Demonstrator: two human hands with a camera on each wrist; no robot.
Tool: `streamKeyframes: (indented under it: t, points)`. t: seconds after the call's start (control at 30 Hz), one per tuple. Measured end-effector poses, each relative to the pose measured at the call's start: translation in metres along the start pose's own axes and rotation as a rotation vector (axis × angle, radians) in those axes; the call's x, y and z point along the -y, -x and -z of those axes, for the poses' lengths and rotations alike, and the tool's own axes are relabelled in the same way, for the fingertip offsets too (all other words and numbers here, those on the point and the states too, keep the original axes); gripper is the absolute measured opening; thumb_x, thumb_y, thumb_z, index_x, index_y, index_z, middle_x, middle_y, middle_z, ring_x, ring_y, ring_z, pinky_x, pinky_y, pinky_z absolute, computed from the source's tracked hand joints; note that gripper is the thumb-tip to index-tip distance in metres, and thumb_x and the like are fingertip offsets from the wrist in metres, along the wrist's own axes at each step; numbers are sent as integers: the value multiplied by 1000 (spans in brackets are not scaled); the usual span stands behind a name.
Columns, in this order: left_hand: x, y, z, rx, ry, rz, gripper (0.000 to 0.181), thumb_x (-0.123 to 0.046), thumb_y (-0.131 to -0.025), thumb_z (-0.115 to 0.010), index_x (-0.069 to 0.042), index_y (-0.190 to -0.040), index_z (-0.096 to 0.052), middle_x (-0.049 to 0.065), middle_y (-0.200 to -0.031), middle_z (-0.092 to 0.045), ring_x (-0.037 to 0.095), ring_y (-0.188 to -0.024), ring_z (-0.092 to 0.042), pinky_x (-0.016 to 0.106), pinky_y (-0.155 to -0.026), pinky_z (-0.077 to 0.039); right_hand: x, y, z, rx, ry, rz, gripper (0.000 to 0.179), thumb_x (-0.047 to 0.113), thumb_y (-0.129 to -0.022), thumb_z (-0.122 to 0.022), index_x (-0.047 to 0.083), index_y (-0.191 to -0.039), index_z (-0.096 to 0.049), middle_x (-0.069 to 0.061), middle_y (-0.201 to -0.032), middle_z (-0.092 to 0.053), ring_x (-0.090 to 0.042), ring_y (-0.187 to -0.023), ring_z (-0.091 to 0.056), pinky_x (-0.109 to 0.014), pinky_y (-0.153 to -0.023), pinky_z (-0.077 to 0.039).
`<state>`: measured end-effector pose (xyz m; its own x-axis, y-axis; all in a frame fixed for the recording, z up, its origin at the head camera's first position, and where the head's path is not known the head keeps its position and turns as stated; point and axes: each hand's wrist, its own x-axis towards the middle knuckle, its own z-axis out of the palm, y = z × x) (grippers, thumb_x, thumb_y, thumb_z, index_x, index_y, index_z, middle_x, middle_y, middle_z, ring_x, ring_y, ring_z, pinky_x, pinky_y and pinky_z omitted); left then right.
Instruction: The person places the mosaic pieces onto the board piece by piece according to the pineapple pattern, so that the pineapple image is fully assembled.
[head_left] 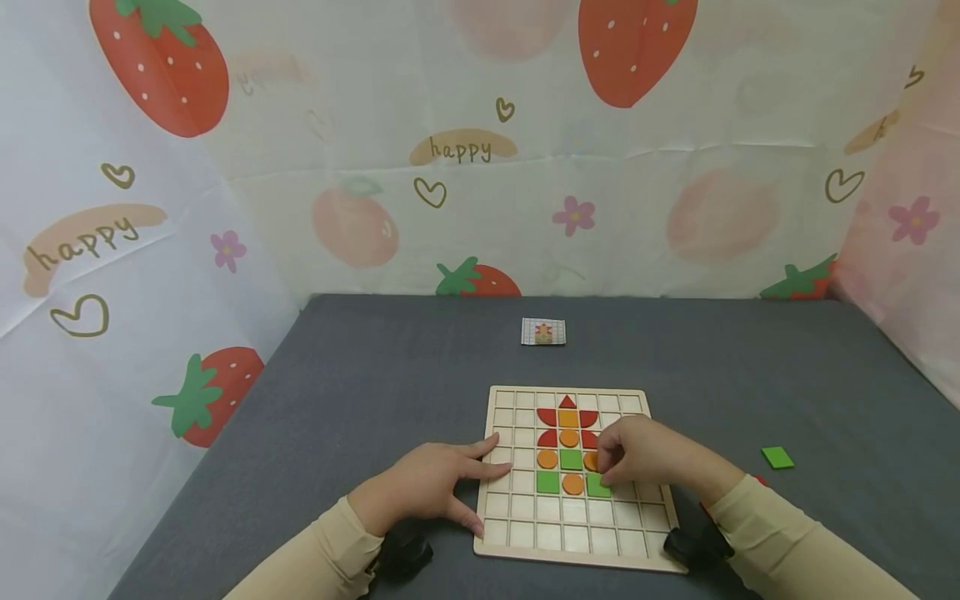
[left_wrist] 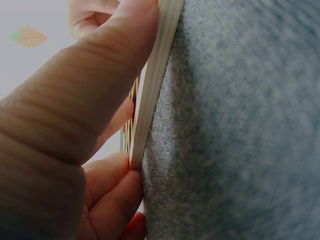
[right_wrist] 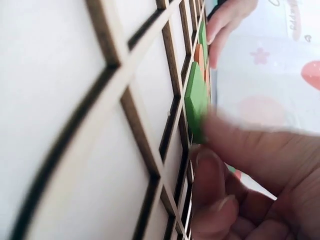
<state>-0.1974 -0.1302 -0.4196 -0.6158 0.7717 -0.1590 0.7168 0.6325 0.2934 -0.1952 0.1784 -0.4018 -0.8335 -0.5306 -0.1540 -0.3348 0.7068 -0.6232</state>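
Note:
A wooden grid board (head_left: 572, 535) lies on the dark tabletop, with red, orange and green flat pieces forming a figure in its cells. My left hand (head_left: 429, 482) rests spread against the board's left edge, thumb near the lower corner and fingertips over the rim. Over the right side of the figure, my right hand (head_left: 647, 448) pinches a green square tile (right_wrist: 195, 97) at its edge, the thumb blurred. That tile sits at its cell, in line with an orange disc (head_left: 573, 484) and another green square tile (head_left: 547, 482). The right fingers partly cover an orange disc above it.
A small printed card (head_left: 543, 332) lies beyond the board. One loose green tile (head_left: 777, 457) is on the table at the right, and a bit of red (head_left: 761, 480) shows beside the right forearm. Patterned curtains (head_left: 465, 217) border the table's back and sides.

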Motion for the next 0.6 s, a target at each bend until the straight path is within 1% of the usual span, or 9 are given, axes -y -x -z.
streamKeyframes:
  t: [0.13,0.3,0.37,0.53,0.6]
  points:
    - [0,0,0,1,-4,0,80,-67,-64,-59,-38,-137,-39,-2,-148,-27,15,-128,-39,36,-96,-39,-1,1,0,3,2,3,21,6,-72,-75,14,-59,-60,9,-58,-51,-9,-56,-44,-25,-53,-36]
    - [-1,0,0,6,-2,8,81,-68,-64,-59,-39,-137,-38,-3,-149,-26,15,-128,-39,36,-96,-38,-7,3,4,14,8,5,17,8,-73,-74,17,-65,-62,10,-63,-54,-9,-60,-47,-25,-56,-40]
    - [-1,0,0,7,-2,10,81,-68,-64,-59,-39,-137,-38,-4,-149,-26,15,-128,-39,36,-96,-38,-10,5,8,11,19,-1,16,9,-75,-73,18,-67,-63,10,-65,-55,-9,-61,-48,-25,-57,-41]
    - [-2,1,1,6,2,10,80,-67,-64,-60,-38,-136,-39,-3,-148,-26,14,-128,-39,36,-96,-39,-15,16,22,12,-28,-56,10,10,-77,-72,14,-72,-65,6,-67,-55,-12,-64,-49,-26,-56,-41]
    - [-3,1,2,3,6,9,80,-67,-64,-60,-38,-136,-40,-3,-148,-27,15,-127,-40,35,-96,-39,-18,22,30,19,-46,-64,8,12,-77,-72,12,-74,-65,5,-68,-55,-12,-64,-49,-26,-55,-42]
